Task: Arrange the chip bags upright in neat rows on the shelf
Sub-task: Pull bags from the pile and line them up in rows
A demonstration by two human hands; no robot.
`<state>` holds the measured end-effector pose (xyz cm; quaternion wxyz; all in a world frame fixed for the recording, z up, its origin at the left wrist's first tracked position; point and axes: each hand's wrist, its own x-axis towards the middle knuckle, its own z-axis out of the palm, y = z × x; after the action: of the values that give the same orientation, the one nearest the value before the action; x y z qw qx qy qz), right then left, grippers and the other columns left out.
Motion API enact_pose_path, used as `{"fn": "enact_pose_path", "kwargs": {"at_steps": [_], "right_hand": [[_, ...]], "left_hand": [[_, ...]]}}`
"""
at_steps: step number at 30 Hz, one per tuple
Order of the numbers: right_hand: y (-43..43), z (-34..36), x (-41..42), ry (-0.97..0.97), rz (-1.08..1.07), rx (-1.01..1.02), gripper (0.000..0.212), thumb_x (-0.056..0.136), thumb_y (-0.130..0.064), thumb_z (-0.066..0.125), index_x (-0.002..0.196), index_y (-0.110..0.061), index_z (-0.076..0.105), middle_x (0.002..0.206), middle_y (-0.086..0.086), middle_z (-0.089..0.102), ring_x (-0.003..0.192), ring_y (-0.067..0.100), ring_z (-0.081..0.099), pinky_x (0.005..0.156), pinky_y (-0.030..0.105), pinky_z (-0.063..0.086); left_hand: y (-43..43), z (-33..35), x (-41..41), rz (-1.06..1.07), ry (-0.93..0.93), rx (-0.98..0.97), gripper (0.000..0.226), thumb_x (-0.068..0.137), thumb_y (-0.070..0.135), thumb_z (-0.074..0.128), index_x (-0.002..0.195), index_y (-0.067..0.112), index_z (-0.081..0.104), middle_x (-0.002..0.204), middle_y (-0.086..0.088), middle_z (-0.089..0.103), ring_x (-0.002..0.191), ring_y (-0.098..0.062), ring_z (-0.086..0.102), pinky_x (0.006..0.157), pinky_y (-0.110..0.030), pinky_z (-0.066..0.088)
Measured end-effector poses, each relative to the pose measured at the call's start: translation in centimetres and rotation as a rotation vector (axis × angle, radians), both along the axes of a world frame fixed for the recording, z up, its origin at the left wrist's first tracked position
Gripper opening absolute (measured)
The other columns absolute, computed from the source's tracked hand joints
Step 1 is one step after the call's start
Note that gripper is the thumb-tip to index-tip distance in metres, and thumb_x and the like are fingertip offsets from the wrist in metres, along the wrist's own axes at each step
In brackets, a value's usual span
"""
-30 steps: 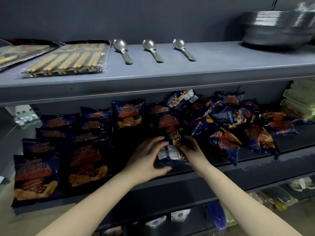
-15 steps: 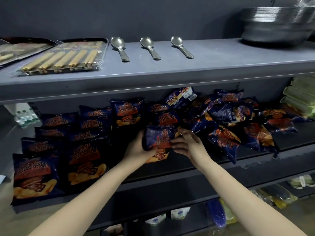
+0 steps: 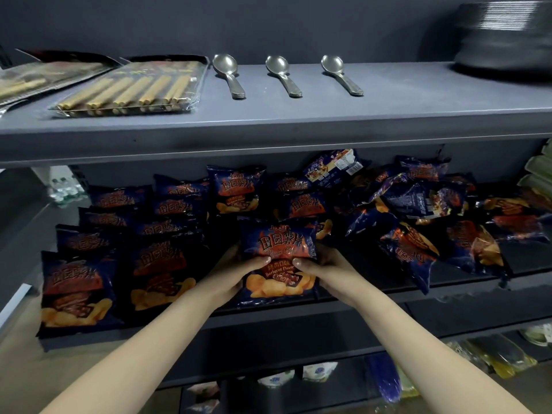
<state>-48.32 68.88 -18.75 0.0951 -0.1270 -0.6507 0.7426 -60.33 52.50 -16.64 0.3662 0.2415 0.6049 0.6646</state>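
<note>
A dark blue chip bag point(image 3: 279, 234) with orange print stands upright, front side facing me, at the front of the middle shelf point(image 3: 373, 297). My left hand point(image 3: 230, 273) grips its left edge and my right hand point(image 3: 325, 268) grips its right edge, thumbs pressed on the front. To the left, several matching bags point(image 3: 161, 264) stand in neat rows. To the right, several bags point(image 3: 415, 210) lie tumbled in a loose heap.
The upper shelf point(image 3: 328, 121) holds two flat packs of biscuit sticks point(image 3: 131, 88), three metal spoons point(image 3: 228, 74) and a stack of metal bowls point(image 3: 504, 34). Pale green packs point(image 3: 540, 171) sit at the far right. A lower shelf holds assorted packets point(image 3: 493, 354).
The bag I hold was turned from its back side to its front and now stands upright at the shelf front, both hands shifted to its two sides.
</note>
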Motion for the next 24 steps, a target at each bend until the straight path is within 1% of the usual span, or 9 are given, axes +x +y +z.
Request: {"fn": "enact_pose_path", "kwargs": {"at_steps": [2,6,10,14,17,18,20,22,24], "right_hand": [[-0.1,0.0,-0.5,0.008,0.024,-0.006,0.047,0.077,-0.019,0.072,0.121,-0.012,0.058,0.121,0.01,0.066,0.115,0.026,0.06,0.103,0.05,0.043],[-0.4,0.2,-1.7,0.005,0.043,0.083,0.06,0.078,-0.026,0.073,0.131,-0.013,0.049,0.127,0.009,0.062,0.12,0.023,0.057,0.104,0.047,0.042],[-0.6,-0.1,-3.3,-0.039,-0.042,0.237,0.053,0.084,-0.024,0.069,0.132,-0.02,0.045,0.124,-0.001,0.062,0.116,0.012,0.058,0.104,0.039,0.044],[-0.6,-0.5,-5.3,-0.077,-0.116,0.355,0.044,0.085,-0.02,0.069,0.124,-0.026,0.048,0.119,-0.002,0.063,0.111,0.012,0.06,0.1,0.042,0.047],[-0.7,-0.4,-7.3,-0.075,-0.184,0.436,0.049,0.084,-0.015,0.068,0.128,-0.023,0.047,0.121,-0.002,0.06,0.115,0.015,0.055,0.102,0.039,0.045],[-0.7,-0.3,-8.0,-0.082,-0.216,0.446,0.049,0.084,-0.013,0.067,0.129,-0.02,0.047,0.119,-0.004,0.058,0.114,0.013,0.054,0.1,0.033,0.044],[-0.5,0.0,-9.4,-0.12,-0.283,0.471,0.047,0.086,-0.011,0.064,0.129,-0.017,0.046,0.109,-0.005,0.058,0.108,0.016,0.056,0.083,0.023,0.044],[-0.1,-0.1,-10.6,-0.146,-0.336,0.484,0.044,0.089,-0.011,0.059,0.131,-0.015,0.044,0.105,-0.001,0.059,0.106,0.024,0.058,0.069,0.024,0.042],[0.0,-0.3,-11.8,-0.17,-0.36,0.474,0.041,0.092,-0.013,0.057,0.13,-0.012,0.044,0.113,0.006,0.06,0.11,0.028,0.056,0.074,0.025,0.039]], "left_hand": [[-0.4,-0.1,-0.4,-0.004,-0.01,0.005,0.044,0.083,-0.005,0.058,0.112,0.028,0.053,0.109,0.004,0.065,0.099,-0.009,0.062,0.083,-0.026,0.051],[-0.7,-0.3,-1.4,0.018,0.026,-0.015,0.045,0.082,-0.002,0.062,0.113,0.029,0.054,0.109,0.005,0.065,0.101,-0.009,0.062,0.083,-0.025,0.051],[-0.5,-0.4,-2.7,0.153,0.264,-0.13,0.052,0.079,0.009,0.071,0.123,0.027,0.049,0.109,0.011,0.061,0.103,-0.006,0.058,0.081,-0.015,0.048],[0.1,-0.9,-3.2,0.276,0.456,-0.202,0.062,0.078,0.016,0.073,0.131,0.023,0.042,0.116,0.01,0.056,0.113,-0.01,0.052,0.095,-0.025,0.039],[0.6,-1.9,-3.2,0.377,0.71,-0.268,0.076,0.079,0.026,0.073,0.141,0.022,0.03,0.136,0.008,0.042,0.127,-0.007,0.038,0.106,-0.026,0.031],[0.6,-2.3,-3.0,0.403,0.751,-0.306,0.082,0.079,0.024,0.072,0.145,0.021,0.023,0.142,0.005,0.034,0.13,-0.008,0.034,0.109,-0.027,0.028],[0.5,-3.1,-2.6,0.415,0.777,-0.359,0.085,0.081,0.015,0.069,0.147,0.021,0.016,0.146,0.001,0.024,0.133,-0.012,0.032,0.112,-0.029,0.028],[0.3,-3.9,-2.2,0.371,0.844,-0.406,0.075,0.083,0.012,0.064,0.145,0.021,0.022,0.146,-0.001,0.025,0.132,-0.013,0.034,0.11,-0.024,0.028],[-0.1,-4.6,-2.1,0.293,0.948,-0.439,0.061,0.086,0.013,0.061,0.139,0.021,0.033,0.143,-0.001,0.031,0.131,-0.015,0.036,0.105,-0.016,0.027]]}}
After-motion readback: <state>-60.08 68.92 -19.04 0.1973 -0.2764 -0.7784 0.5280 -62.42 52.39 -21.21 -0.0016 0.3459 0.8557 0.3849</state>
